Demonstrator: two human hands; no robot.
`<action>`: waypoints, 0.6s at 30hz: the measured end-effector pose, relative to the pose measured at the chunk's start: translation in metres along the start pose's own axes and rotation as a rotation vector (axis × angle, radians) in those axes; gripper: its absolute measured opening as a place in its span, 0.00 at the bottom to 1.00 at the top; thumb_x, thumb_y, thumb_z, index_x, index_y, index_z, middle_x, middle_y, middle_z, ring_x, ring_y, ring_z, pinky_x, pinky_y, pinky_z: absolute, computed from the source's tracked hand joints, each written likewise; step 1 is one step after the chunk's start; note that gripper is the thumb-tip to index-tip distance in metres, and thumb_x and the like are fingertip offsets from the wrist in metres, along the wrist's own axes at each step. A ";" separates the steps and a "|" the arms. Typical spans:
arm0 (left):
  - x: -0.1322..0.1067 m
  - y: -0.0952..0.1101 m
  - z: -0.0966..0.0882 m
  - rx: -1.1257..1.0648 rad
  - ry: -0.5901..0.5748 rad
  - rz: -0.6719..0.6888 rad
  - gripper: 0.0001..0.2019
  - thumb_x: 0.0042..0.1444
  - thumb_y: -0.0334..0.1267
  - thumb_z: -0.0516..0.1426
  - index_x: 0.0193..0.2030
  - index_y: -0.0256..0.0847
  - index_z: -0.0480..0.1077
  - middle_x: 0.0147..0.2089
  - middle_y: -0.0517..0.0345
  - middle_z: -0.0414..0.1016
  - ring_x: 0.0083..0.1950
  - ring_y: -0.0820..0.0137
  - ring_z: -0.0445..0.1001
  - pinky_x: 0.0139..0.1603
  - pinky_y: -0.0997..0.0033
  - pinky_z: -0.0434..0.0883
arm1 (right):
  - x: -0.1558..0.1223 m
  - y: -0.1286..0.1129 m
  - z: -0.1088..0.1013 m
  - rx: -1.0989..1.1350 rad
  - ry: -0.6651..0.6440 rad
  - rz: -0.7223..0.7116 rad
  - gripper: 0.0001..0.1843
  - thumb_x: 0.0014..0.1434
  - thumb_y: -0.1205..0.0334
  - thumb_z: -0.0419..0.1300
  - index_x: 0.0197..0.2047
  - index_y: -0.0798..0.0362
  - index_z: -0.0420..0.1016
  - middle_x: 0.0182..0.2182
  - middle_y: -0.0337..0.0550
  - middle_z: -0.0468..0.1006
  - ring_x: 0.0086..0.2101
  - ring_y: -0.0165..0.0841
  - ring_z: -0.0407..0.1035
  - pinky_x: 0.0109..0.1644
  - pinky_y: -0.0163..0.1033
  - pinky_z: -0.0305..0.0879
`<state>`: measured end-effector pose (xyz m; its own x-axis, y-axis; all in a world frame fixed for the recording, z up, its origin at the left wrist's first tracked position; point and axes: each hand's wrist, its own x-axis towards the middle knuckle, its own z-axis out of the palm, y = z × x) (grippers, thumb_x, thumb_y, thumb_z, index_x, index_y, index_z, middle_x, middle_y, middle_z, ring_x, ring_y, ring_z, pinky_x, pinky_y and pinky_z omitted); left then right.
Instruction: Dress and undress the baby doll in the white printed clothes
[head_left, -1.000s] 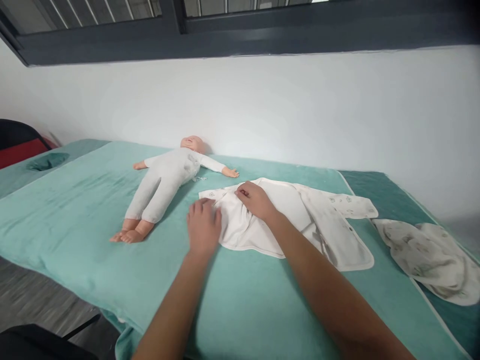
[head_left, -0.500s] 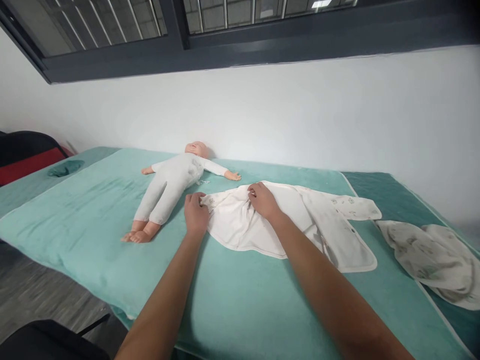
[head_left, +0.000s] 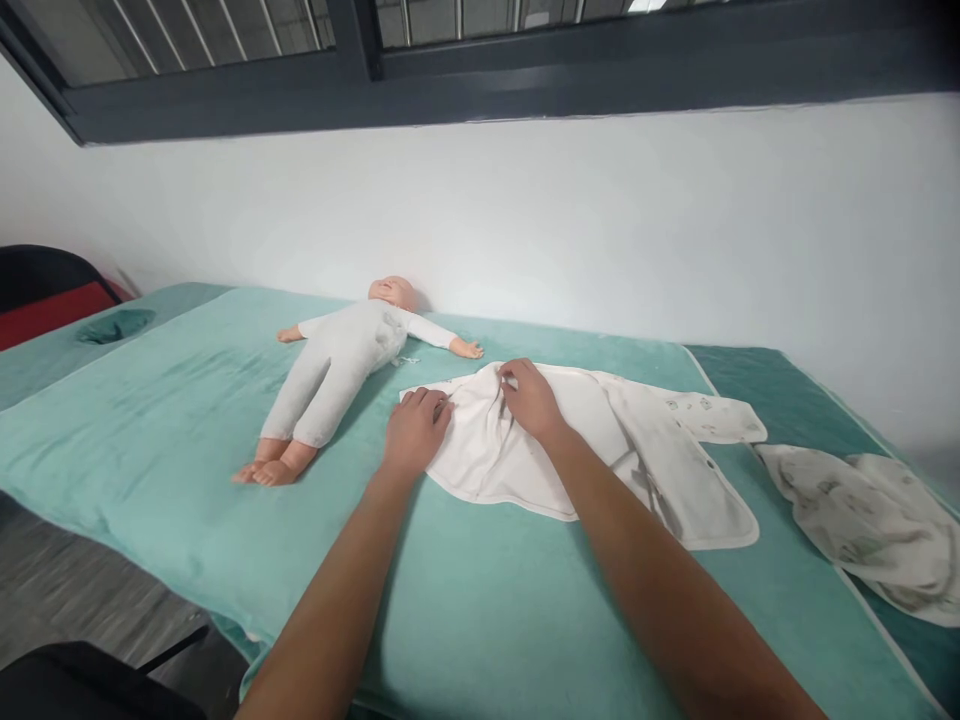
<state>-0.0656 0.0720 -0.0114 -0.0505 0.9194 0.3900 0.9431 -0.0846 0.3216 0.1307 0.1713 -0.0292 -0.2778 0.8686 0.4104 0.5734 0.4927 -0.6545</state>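
White and small-patterned, a long-sleeved cloth jacket (head_left: 589,405) is lying spread on the pale-green plush bed cover (head_left: 480,600), beside a white-clad baby doll (head_left: 337,350). The left hand (head_left: 415,432) is now sitting farther in along one sleeve, fingers curling, grip impossible to tell; the right hand (head_left: 532,400) is still pinching a fold, apparently steadying the cloth.

The left hand (head_left: 417,430) hides part of one sleeve of the white jacket (head_left: 581,405), its own grip unclear; the right forearm (head_left: 637,545) covers some hem. Left of the jacket, print on the doll (head_left: 341,350) is too blurred to tell. Right of the jacket, a patterned cloth (head_left: 870,530) is cut off by the picture's edge.
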 end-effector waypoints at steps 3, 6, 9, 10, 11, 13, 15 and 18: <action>0.001 0.001 -0.002 -0.024 -0.027 -0.051 0.11 0.64 0.43 0.51 0.44 0.44 0.73 0.44 0.54 0.77 0.47 0.62 0.72 0.46 0.65 0.65 | 0.000 0.003 -0.002 -0.026 0.018 0.089 0.03 0.58 0.64 0.55 0.36 0.50 0.68 0.43 0.46 0.72 0.42 0.37 0.69 0.46 0.42 0.65; 0.001 0.001 -0.003 -0.061 -0.053 -0.104 0.11 0.63 0.44 0.52 0.45 0.44 0.73 0.40 0.56 0.77 0.43 0.64 0.73 0.42 0.67 0.65 | -0.001 0.003 -0.004 -0.053 0.007 0.194 0.06 0.57 0.57 0.58 0.34 0.49 0.67 0.37 0.44 0.74 0.37 0.38 0.69 0.41 0.42 0.63; 0.001 -0.001 -0.002 -0.093 -0.060 -0.129 0.11 0.63 0.43 0.53 0.47 0.45 0.72 0.38 0.58 0.77 0.40 0.65 0.73 0.40 0.68 0.64 | -0.002 -0.001 -0.005 -0.043 -0.045 0.246 0.08 0.57 0.55 0.58 0.38 0.48 0.67 0.32 0.40 0.76 0.33 0.37 0.70 0.37 0.40 0.62; 0.001 -0.003 -0.001 -0.106 -0.058 -0.135 0.11 0.62 0.43 0.53 0.48 0.45 0.72 0.37 0.58 0.77 0.40 0.65 0.73 0.39 0.68 0.64 | -0.002 -0.002 -0.005 -0.036 -0.062 0.251 0.08 0.58 0.56 0.58 0.40 0.48 0.67 0.31 0.39 0.76 0.32 0.36 0.70 0.37 0.40 0.61; 0.001 -0.004 0.000 -0.118 -0.055 -0.141 0.11 0.62 0.42 0.53 0.48 0.45 0.72 0.36 0.59 0.76 0.39 0.66 0.73 0.38 0.69 0.63 | -0.002 -0.003 -0.005 -0.030 -0.075 0.254 0.08 0.57 0.58 0.57 0.41 0.48 0.67 0.31 0.38 0.77 0.32 0.36 0.71 0.37 0.39 0.61; 0.001 -0.006 0.001 -0.138 -0.044 -0.152 0.11 0.62 0.40 0.52 0.49 0.45 0.71 0.35 0.59 0.76 0.38 0.66 0.73 0.36 0.69 0.63 | -0.001 -0.004 -0.008 -0.026 -0.091 0.262 0.10 0.57 0.61 0.56 0.44 0.48 0.67 0.31 0.37 0.77 0.33 0.36 0.71 0.37 0.39 0.61; 0.000 -0.007 0.002 -0.147 -0.031 -0.160 0.11 0.62 0.39 0.52 0.49 0.45 0.70 0.35 0.59 0.76 0.38 0.66 0.73 0.35 0.69 0.62 | 0.000 -0.004 -0.011 -0.033 -0.097 0.275 0.11 0.57 0.63 0.55 0.45 0.48 0.67 0.31 0.37 0.78 0.34 0.35 0.72 0.37 0.38 0.61; -0.001 -0.008 0.002 -0.124 0.006 -0.168 0.10 0.63 0.37 0.51 0.48 0.45 0.70 0.38 0.58 0.76 0.40 0.65 0.73 0.37 0.67 0.63 | -0.001 -0.005 -0.015 -0.065 -0.108 0.290 0.13 0.57 0.65 0.54 0.46 0.48 0.67 0.32 0.38 0.78 0.34 0.35 0.71 0.36 0.37 0.60</action>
<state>-0.0718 0.0728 -0.0164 -0.2062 0.9224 0.3266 0.8733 0.0229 0.4866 0.1396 0.1668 -0.0172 -0.1740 0.9746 0.1408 0.6879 0.2226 -0.6908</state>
